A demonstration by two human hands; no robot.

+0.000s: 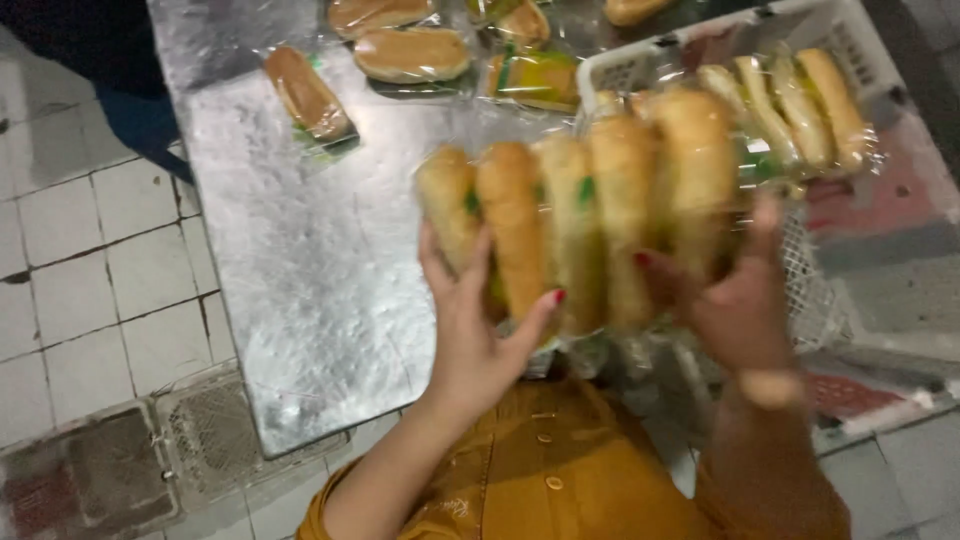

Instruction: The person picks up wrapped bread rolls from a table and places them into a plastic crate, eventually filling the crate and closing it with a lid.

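The metal table [300, 270] lies beyond and below the fingers, bearing loose wrapped rolls [410, 55] well apart from both hands. A white plastic crate [690, 50], past the right fingertips, holds a further row of wrapped rolls [790, 100].

The held row of wrapped bread rolls [580, 210] stands upright between the two hands, above the table edge. The left hand [475, 320] cups its near end, fingers spread behind and thumb pressed across the front. The right hand [735, 300] clamps the opposite end, fingers curled round, though blurred.

Judgement: the load is light, soft and easily crushed; the film looks slippery. End-to-end pressure with support beneath seems the sound hold.
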